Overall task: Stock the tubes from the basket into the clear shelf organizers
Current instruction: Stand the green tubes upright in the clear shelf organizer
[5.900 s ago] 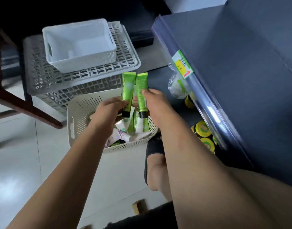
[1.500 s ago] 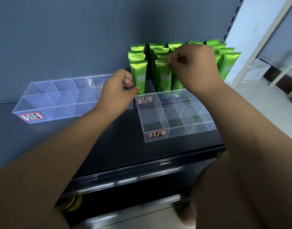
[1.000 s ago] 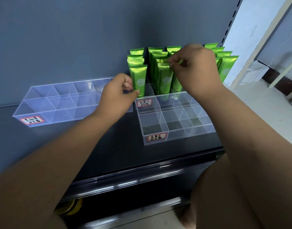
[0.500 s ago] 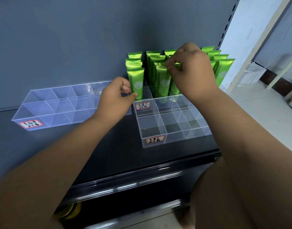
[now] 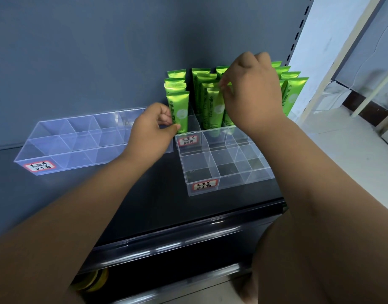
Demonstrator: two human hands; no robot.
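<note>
Just behind the front clear organizer [image 5: 224, 185], the left hand [image 5: 149, 133] pinches the lower part of 1 upright green tube [image 5: 179, 107] between thumb and curled fingers. Also behind it, the right hand [image 5: 253, 93] pinches the top edge of a second tube [image 5: 215, 110], fingers pressed together.

On the shelf [image 5: 144, 205] before you, the left organizer [image 5: 79, 145] lies beside two others on the right: the front organizer [image 5: 223, 172] near the shelf edge, the rear organizer [image 5: 201, 137] just behind it. The tubes [image 5: 178, 106] stand upright in the rear organizer, close to the back wall [image 5: 100, 51].
</note>
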